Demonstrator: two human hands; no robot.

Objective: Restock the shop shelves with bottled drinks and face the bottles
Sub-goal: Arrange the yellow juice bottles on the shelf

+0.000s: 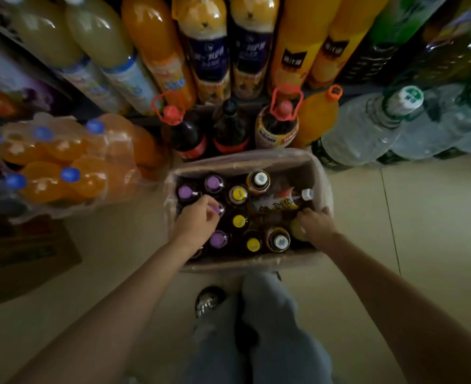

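A cardboard box [245, 264] on the floor holds several small bottles with purple, yellow and white caps. My left hand [198, 218] reaches into the box's left side and its fingers curl round the top of a purple-capped bottle [217, 209]. My right hand [316, 224] is at the box's right end, gripping a pale yellow bottle [297, 230] whose top it hides. A labelled bottle [284, 202] lies on its side in the box. Large drink bottles [206, 48] stand on the shelf beyond.
Cola and juice bottles [230, 128] stand on the floor between box and shelf. A shrink-wrapped pack of orange drinks [62, 162] lies at left, above a flat carton [26, 253]. Big water bottles [372, 126] lie at right. My legs and a shoe [209, 299] are below the box.
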